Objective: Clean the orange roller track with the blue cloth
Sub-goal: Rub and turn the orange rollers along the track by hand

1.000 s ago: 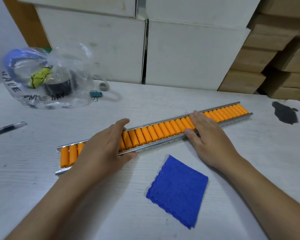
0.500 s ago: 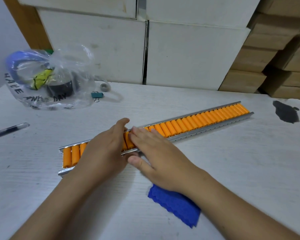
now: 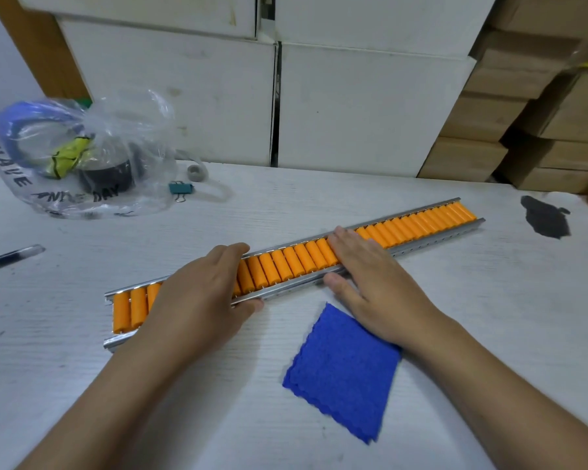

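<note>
My left hand (image 3: 197, 300) clasped the orange roller track (image 3: 292, 262) lying slantwise on the table (image 3: 472, 317) — my right hand (image 3: 370, 279) lay flat, fingers spread, on its rollers. The blue cloth (image 3: 343, 378) lay untouched just nearer me.

Rollers (image 3: 287, 266): orange, in a silver rail (image 3: 435, 236). Cloth (image 3: 343, 374): solid blue, scalloped edge. Table (image 3: 421, 334): white, faint grain, with a black stain (image 3: 545, 217) at right. Bag (image 3: 82, 157), upper left: clear, black lettering. Clip (image 3: 180, 189): teal.

Bright, even light; soft shadows, wide-angle edge distortion.
</note>
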